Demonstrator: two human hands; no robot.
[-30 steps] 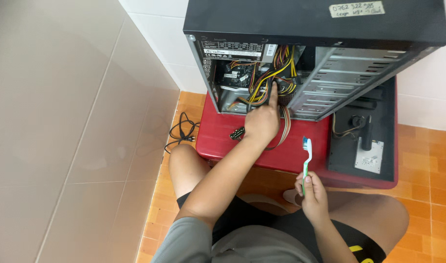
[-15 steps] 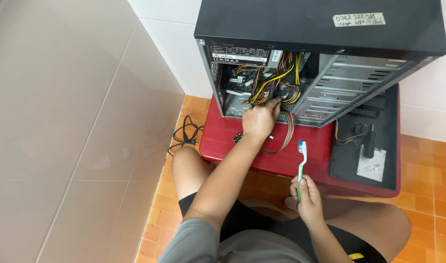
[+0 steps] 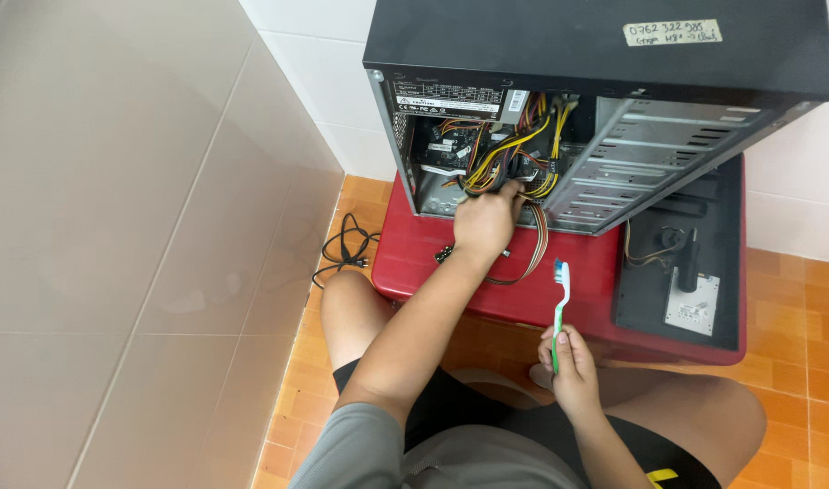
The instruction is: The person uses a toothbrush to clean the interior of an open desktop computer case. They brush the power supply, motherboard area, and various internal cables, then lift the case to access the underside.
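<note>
Left hand is closed around the yellow-and-black cable bundle inside the open computer case; best to grip the plugs, not tug the wires. Right hand, well apart and nearer the body, is fisted on an upright green toothbrush.

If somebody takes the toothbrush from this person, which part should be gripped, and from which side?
Probably the bare mid-handle of the toothbrush, approached from the side. It stands upright, bristles on top, and the right hand covers only the lower handle.
</note>
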